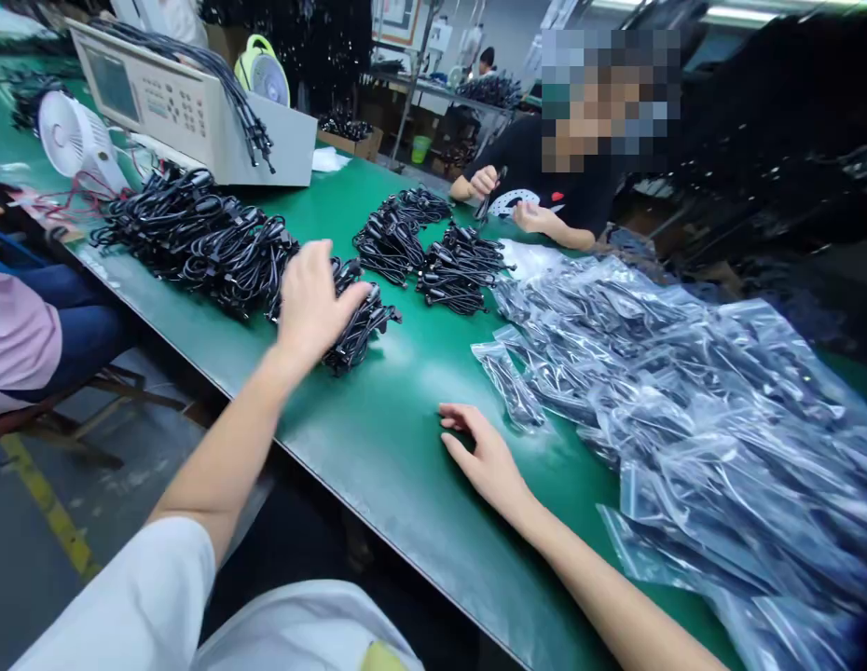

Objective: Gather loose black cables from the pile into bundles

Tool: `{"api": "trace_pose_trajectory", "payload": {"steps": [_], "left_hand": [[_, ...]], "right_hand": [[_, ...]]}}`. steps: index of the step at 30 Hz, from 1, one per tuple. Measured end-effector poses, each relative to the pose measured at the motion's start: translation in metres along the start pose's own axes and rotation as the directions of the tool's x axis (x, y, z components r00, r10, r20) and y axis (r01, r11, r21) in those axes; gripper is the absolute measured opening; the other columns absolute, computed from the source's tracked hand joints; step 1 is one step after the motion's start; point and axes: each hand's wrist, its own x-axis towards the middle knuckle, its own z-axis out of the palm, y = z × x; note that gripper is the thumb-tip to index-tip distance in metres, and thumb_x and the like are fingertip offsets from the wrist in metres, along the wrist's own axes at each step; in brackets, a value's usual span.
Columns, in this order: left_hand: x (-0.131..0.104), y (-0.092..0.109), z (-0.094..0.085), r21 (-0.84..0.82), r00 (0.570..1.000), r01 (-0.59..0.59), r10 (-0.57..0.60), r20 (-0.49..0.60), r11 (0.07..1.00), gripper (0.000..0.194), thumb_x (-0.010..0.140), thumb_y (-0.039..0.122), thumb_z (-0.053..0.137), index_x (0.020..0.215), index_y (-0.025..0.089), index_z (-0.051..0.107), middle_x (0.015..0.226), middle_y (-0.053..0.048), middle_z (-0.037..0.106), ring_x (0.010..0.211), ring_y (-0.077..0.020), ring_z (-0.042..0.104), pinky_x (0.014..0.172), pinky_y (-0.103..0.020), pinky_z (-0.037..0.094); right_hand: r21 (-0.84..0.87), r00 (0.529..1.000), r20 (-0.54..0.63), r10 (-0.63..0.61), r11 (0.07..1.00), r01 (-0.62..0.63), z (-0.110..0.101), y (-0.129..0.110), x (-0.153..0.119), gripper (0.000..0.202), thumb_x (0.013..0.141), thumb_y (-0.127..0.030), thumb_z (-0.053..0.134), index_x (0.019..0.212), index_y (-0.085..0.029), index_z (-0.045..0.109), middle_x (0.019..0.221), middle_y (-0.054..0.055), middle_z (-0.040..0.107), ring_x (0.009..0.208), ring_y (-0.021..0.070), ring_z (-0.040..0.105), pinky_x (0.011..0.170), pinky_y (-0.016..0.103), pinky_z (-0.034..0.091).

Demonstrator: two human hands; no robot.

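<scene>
My left hand (311, 303) is over the near end of a long pile of black coiled cables (202, 233), fingers apart and slightly blurred. Part of the bundles beneath it is hidden, and nothing shows in its grasp. A cable bundle (360, 335) sticks out just right of that hand. My right hand (482, 457) rests on the green table (384, 447) with its fingers loosely curled and apart, holding nothing. Close beyond it lies a clear zip bag (510, 382) with a black cable inside.
A heap of bagged cables (685, 401) covers the right side. Two smaller cable piles (458, 266) lie mid-table, before a co-worker (545, 196) whose hands hold a dark cable. A test instrument (188, 102) and a white fan (76, 140) stand at left. Another person (20, 326) sits there.
</scene>
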Motion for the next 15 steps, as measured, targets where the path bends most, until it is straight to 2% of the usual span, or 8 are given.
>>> {"api": "trace_pose_trajectory", "payload": {"steps": [1,2,3,5,8,11,13,15], "left_hand": [[0.011,-0.016,-0.006,0.057,0.995,0.079,-0.081,0.049,0.995,0.069,0.089,0.050,0.063,0.141,0.009,0.042,0.153,-0.025,0.041,0.145,-0.0393,0.034,0.120,-0.050,0.023],[0.019,-0.029,-0.008,0.087,0.975,0.129,-0.143,0.171,0.988,0.069,0.090,0.049,0.060,0.140,0.006,0.042,0.150,-0.027,0.044,0.142,-0.0408,0.038,0.118,-0.052,0.027],[0.023,-0.039,-0.009,0.093,0.944,0.153,-0.173,0.281,0.984,0.066,0.091,0.050,0.057,0.139,0.006,0.044,0.146,-0.027,0.049,0.137,-0.0405,0.045,0.114,-0.052,0.033],[0.025,-0.046,-0.005,0.109,0.913,0.154,-0.183,0.365,0.982,0.062,0.092,0.052,0.053,0.134,0.006,0.048,0.137,-0.026,0.058,0.127,-0.0401,0.055,0.106,-0.050,0.042],[0.016,-0.040,0.005,0.136,0.917,0.132,-0.173,0.359,0.982,0.062,0.091,0.055,0.054,0.131,0.008,0.051,0.134,-0.024,0.061,0.122,-0.0385,0.060,0.101,-0.047,0.046],[0.014,-0.036,0.007,0.147,0.925,0.105,-0.151,0.350,0.984,0.059,0.090,0.058,0.055,0.126,0.012,0.057,0.130,-0.019,0.065,0.119,-0.0338,0.063,0.100,-0.040,0.048],[0.025,-0.041,-0.005,0.158,0.943,0.091,-0.136,0.305,0.983,0.057,0.091,0.058,0.054,0.126,0.013,0.058,0.133,-0.017,0.065,0.123,-0.0311,0.061,0.103,-0.036,0.046],[0.046,-0.055,-0.029,0.185,0.969,0.107,-0.144,0.202,0.977,0.055,0.095,0.054,0.048,0.132,0.013,0.055,0.139,-0.017,0.060,0.130,-0.0292,0.056,0.109,-0.035,0.041]], "right_hand": [[-0.008,1.000,-0.015,0.011,1.000,-0.011,-0.005,0.003,-0.013,0.029,0.082,-0.023,0.062,0.110,-0.027,0.064,0.109,0.008,0.068,0.099,0.0276,0.067,0.096,0.050,0.052],[-0.012,0.999,-0.030,0.020,1.000,-0.021,-0.009,0.005,-0.023,0.027,0.083,-0.024,0.061,0.110,-0.027,0.064,0.110,0.008,0.068,0.099,0.0273,0.067,0.096,0.049,0.052],[-0.012,0.999,-0.043,0.028,1.000,-0.029,-0.013,0.007,-0.029,0.025,0.085,-0.026,0.060,0.109,-0.027,0.064,0.109,0.009,0.068,0.098,0.0269,0.067,0.095,0.049,0.053],[-0.008,0.998,-0.059,0.034,0.999,-0.034,-0.016,0.010,-0.036,0.023,0.086,-0.029,0.059,0.109,-0.026,0.064,0.109,0.009,0.068,0.097,0.0266,0.067,0.094,0.049,0.053],[-0.012,0.998,-0.054,0.031,0.999,-0.032,-0.015,0.014,-0.036,0.026,0.085,-0.035,0.059,0.108,-0.024,0.065,0.109,0.011,0.069,0.096,0.0270,0.067,0.093,0.050,0.053],[0.031,0.994,-0.055,0.091,0.995,-0.090,-0.009,0.016,-0.029,0.037,0.083,-0.046,0.063,0.111,-0.022,0.065,0.114,0.013,0.069,0.102,0.0289,0.068,0.098,0.052,0.051],[0.137,0.987,-0.039,0.155,0.979,-0.148,-0.001,0.015,-0.017,0.050,0.079,-0.055,0.067,0.115,-0.021,0.063,0.122,0.015,0.068,0.111,0.0310,0.067,0.104,0.053,0.049],[0.260,0.979,0.009,0.205,0.945,-0.200,0.011,0.009,0.003,0.061,0.075,-0.061,0.071,0.120,-0.022,0.061,0.130,0.015,0.066,0.120,0.0321,0.064,0.110,0.052,0.045]]}}
